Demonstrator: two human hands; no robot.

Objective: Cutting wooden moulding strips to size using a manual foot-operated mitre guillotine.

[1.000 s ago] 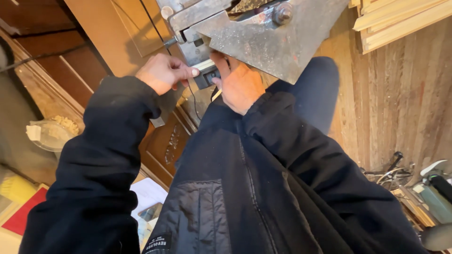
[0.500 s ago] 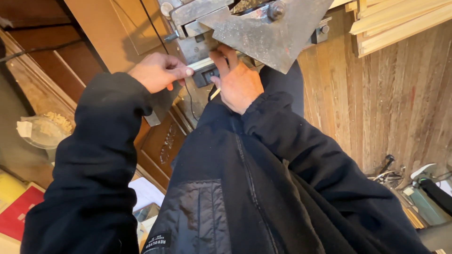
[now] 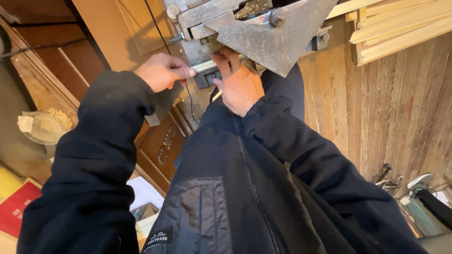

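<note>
A grey, rusty metal machine with a triangular plate and a bolt sits at the top of the head view. A thin pale wooden strip runs under it. My left hand is curled into a fist, thumb and fingers pinching the strip's left end. My right hand reaches up beneath the triangular plate, fingers pressed around the strip there; the fingertips are partly hidden by the metal. A small pale stick pokes out below that hand. Both arms wear dark sleeves.
Pale wooden slats lie stacked at the top right over a plank floor. A carved brown door panel leans below the machine. A clear bowl of wood chips stands left, tools lower right, and a black cable hangs down.
The view has shifted so the machine sits higher and further right. My right hand's fingers have slid further up under the triangular plate. My left hand keeps its hold.
</note>
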